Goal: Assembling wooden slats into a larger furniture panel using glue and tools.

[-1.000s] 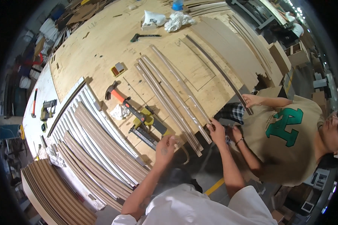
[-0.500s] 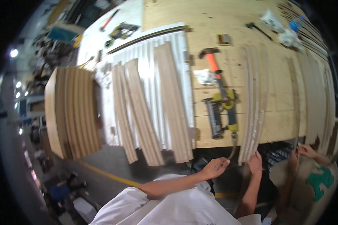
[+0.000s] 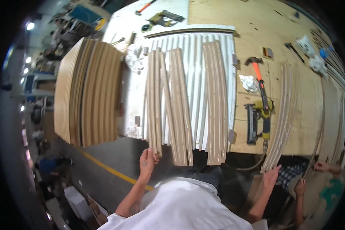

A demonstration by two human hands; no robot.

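My left hand (image 3: 147, 160) is closed at the near end of the leftmost light-brown wooden strips (image 3: 154, 103), which overhang the table edge. Two more groups of strips, the middle strips (image 3: 179, 107) and the right-hand strips (image 3: 215, 103), lie beside them on a white ribbed panel (image 3: 197, 92). Off to the right, my right hand (image 3: 271, 177) grips the near end of a set of long thin wooden strips (image 3: 284, 119); its fingertips are partly hidden there. Pale lines run along the strips' upper faces.
A nail gun (image 3: 252, 124) and an orange-handled hammer (image 3: 258, 74) lie between the panel and the right-hand set. Left stands a stack of ribbed wooden panels (image 3: 99, 92). At lower right, a co-worker's hands (image 3: 300, 188) hold a thin strip. An air hose (image 3: 251, 168) hangs off the edge.
My left hand has moved left, from beside the air hose to the leftmost strips. My right hand stays at its strips' end. The view has turned left, so everything sits further right.
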